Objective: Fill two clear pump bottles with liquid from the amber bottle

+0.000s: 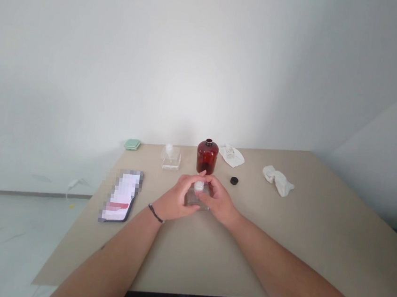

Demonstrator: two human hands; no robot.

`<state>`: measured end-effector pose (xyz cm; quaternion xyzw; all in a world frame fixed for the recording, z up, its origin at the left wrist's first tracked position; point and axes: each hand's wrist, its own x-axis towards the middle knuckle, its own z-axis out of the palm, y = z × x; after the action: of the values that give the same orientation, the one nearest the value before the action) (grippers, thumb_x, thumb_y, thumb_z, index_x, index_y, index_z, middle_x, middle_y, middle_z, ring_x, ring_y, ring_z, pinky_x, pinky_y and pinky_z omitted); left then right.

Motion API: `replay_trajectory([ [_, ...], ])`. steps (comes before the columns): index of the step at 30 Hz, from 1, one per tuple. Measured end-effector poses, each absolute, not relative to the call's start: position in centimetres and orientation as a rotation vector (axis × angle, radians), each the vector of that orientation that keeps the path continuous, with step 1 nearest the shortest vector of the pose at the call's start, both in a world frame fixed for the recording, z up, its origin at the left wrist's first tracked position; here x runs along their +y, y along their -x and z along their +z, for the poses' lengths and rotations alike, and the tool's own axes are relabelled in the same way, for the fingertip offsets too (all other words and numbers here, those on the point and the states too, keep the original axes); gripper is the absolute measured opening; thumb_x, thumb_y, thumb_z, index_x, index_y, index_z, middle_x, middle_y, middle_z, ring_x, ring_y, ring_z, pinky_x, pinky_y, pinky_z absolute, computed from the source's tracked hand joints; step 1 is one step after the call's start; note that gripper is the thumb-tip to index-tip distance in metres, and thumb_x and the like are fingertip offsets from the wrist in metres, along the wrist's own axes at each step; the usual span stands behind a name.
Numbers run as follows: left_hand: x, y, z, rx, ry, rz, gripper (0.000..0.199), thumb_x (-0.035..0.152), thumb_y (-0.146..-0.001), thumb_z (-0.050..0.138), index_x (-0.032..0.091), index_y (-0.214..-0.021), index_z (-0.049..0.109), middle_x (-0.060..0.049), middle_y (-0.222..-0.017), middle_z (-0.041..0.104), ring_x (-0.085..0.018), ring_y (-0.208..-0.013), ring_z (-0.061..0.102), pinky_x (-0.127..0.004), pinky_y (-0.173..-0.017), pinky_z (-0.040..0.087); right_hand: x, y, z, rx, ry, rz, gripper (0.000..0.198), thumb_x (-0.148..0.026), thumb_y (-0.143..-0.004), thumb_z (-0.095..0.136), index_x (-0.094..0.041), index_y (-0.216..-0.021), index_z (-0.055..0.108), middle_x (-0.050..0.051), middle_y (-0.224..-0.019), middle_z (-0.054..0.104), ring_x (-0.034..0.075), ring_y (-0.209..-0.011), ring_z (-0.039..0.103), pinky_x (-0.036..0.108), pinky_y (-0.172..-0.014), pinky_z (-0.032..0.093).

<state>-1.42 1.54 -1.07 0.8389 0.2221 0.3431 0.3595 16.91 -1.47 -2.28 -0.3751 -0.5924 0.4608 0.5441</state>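
Observation:
Between my hands, at the middle of the table, stands a clear bottle (pixel 193 200) with a white cap (pixel 199 186). My left hand (pixel 178 199) is wrapped round the bottle's left side, a dark band on its wrist. With its fingers and thumb, my right hand (pixel 218 200) grips the white cap from the right. Just behind the hands sits a dark red-brown bottle (pixel 207 158) with an uncapped neck. A small black cap (pixel 234 180) lies to its right.
Another clear bottle with a white top (pixel 171 159) stands back left, near a green case (pixel 132 144). A phone (pixel 121 196) lies on the table's left side. Crumpled white tissues (pixel 232 155) and a second wad of tissue (pixel 278 180) are at the right. A wall (pixel 207 64) rises behind.

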Motion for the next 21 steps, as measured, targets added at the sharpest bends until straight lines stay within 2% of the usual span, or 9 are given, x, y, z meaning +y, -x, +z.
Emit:
replay_trajectory([
  [5,1.42,1.42,-0.93,0.569,-2.167,0.877,0.078,0.016,-0.076,0.074,0.028,-0.144,0.038,-0.014,-0.156,0.039,-0.035,-0.146,0.036,-0.055,-0.12,0.03,-1.5,-17.04,-2.23,-1.422,0.895,1.084,0.035,-0.048,-0.082,0.072,-0.026,-0.107,0.06,0.005,-0.111,0.064,0.023,-0.103,0.06,0.042,-0.093,0.046],
  [10,1.31,1.36,-0.89,0.569,-2.163,0.883,0.079,0.014,-0.076,0.074,0.028,-0.144,0.038,-0.013,-0.159,0.036,-0.035,-0.147,0.034,-0.056,-0.121,0.028,-1.35,-17.46,-2.04,-1.452,0.884,1.036,0.03,-0.047,-0.085,0.069,-0.025,-0.105,0.066,0.007,-0.117,0.063,0.025,-0.114,0.058,0.044,-0.101,0.042],
  [16,1.22,1.25,-0.9,0.563,-2.149,0.903,0.078,0.013,-0.075,0.074,0.027,-0.143,0.04,-0.015,-0.157,0.038,-0.036,-0.147,0.033,-0.057,-0.12,0.029,-1.23,-17.22,-2.13,-1.402,0.865,1.115,0.032,-0.044,-0.081,0.074,-0.024,-0.104,0.061,0.005,-0.108,0.066,0.022,-0.101,0.061,0.041,-0.094,0.046],
  [21,1.23,1.21,-0.85,0.569,-2.158,0.894,0.079,0.011,-0.075,0.073,0.028,-0.144,0.039,-0.015,-0.156,0.039,-0.035,-0.146,0.035,-0.057,-0.119,0.031,-1.27,-17.24,-2.1,-1.419,0.848,1.105,0.033,-0.045,-0.082,0.074,-0.025,-0.105,0.061,0.004,-0.108,0.066,0.022,-0.103,0.061,0.04,-0.094,0.046],
])
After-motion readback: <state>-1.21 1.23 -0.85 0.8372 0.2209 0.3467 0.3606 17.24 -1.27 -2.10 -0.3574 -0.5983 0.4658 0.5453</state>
